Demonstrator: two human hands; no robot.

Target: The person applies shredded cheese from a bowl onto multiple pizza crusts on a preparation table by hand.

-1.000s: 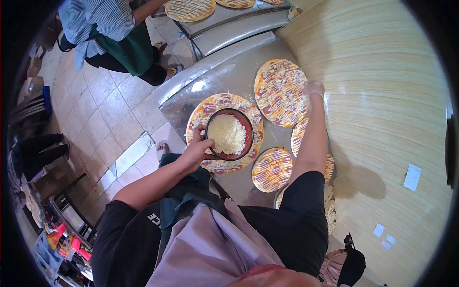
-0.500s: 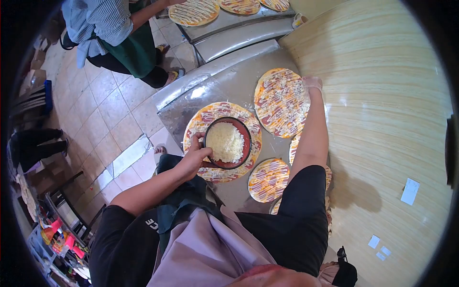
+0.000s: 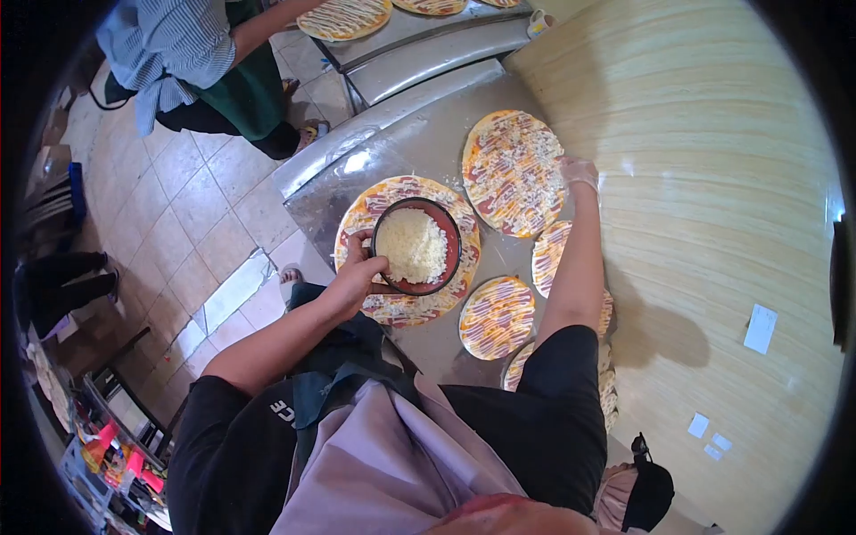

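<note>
My left hand (image 3: 359,272) grips the side of a round bowl (image 3: 452,239), dark outside and reddish inside, with the thumb over its rim. Grated white cheese (image 3: 408,245) fills much of it. Beneath the bowl lies a large pizza (image 3: 357,209), partly covered by it. In a clear plastic glove, my right hand (image 3: 580,172) is at the right edge of a second large pizza (image 3: 510,169), which has sauce stripes and scattered cheese. Its fingers look drawn together; what they hold, if anything, is hidden. A smaller striped pizza (image 3: 497,318) lies nearer me.
All these pizzas rest on a metal table (image 3: 410,143), against a wood-patterned wall (image 3: 713,178) on the right. More pizzas (image 3: 551,254) lie partly under my right arm. Another person (image 3: 178,53) stands at the far left beside a second table with pizzas (image 3: 346,18).
My right hand has moved nearer to me along the far pizza's right edge. The camera view has shifted slightly. My left hand still holds the bowl over the large pizza.
</note>
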